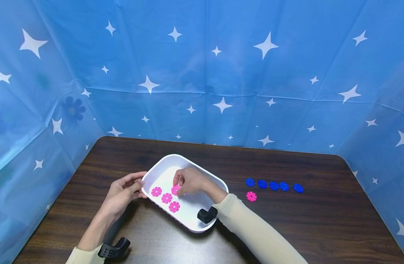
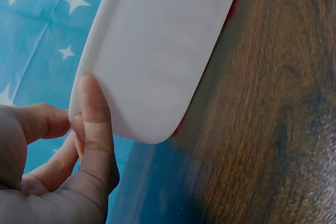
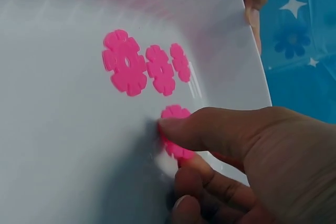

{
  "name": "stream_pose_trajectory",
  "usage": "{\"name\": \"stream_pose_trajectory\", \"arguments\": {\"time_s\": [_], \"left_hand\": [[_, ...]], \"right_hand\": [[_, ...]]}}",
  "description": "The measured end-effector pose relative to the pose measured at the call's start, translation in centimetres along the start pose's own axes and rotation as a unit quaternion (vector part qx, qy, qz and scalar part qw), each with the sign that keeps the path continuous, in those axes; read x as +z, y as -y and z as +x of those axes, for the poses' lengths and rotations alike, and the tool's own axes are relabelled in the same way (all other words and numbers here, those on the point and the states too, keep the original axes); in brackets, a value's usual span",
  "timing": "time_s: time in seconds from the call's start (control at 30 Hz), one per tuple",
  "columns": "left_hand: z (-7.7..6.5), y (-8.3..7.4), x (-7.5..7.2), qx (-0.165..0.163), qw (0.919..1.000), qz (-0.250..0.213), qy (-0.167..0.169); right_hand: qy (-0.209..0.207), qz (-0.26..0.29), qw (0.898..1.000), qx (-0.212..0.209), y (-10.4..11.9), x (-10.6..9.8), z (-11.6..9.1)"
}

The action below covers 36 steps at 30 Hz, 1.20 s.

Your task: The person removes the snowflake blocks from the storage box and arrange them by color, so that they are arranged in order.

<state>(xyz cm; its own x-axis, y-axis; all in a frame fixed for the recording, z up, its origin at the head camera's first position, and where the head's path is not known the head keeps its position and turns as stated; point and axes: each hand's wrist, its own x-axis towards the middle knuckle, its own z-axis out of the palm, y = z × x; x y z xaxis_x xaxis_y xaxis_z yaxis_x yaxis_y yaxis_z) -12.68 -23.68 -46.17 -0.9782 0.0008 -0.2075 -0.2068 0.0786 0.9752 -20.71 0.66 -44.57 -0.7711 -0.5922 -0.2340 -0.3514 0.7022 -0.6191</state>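
Right hand [image 1: 192, 180] has its grip pinched on a pink disc [image 3: 176, 132] inside the white tray [image 1: 202, 176]; left hand [image 1: 122, 192] grips its rim.

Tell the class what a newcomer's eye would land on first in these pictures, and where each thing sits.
First, the white tray in the middle of the dark wooden table, with three pink flower discs lying in a row inside. The right hand pinches a fourth pink disc in the tray, while the left hand holds the tray's left rim. To the right, a row of five blue discs and one lone pink disc lie on the table.
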Motion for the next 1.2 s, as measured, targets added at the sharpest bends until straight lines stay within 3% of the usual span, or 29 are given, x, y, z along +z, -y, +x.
{"name": "stream_pose_trajectory", "arguments": {"time_s": [0.33,0.57,0.83,1.2], "left_hand": [[-0.1,0.0,0.1,-0.006,1.0,0.002,-0.002],[-0.2,0.0,0.1,-0.01,0.9999,0.007,-0.005],[-0.2,0.1,0.1,-0.015,0.9999,-0.002,-0.004],[0.0,-0.1,0.1,-0.012,0.9999,0.004,-0.004]], "right_hand": [[0.019,0.032,0.999,-0.026,-0.4,-0.8,-0.3],[0.018,0.042,0.997,-0.055,-0.4,-2.1,-1.7],[-0.027,0.059,0.995,-0.079,-0.4,-3.6,-4.5],[-0.104,0.117,0.985,-0.076,-2.0,-5.5,-8.5]]}}
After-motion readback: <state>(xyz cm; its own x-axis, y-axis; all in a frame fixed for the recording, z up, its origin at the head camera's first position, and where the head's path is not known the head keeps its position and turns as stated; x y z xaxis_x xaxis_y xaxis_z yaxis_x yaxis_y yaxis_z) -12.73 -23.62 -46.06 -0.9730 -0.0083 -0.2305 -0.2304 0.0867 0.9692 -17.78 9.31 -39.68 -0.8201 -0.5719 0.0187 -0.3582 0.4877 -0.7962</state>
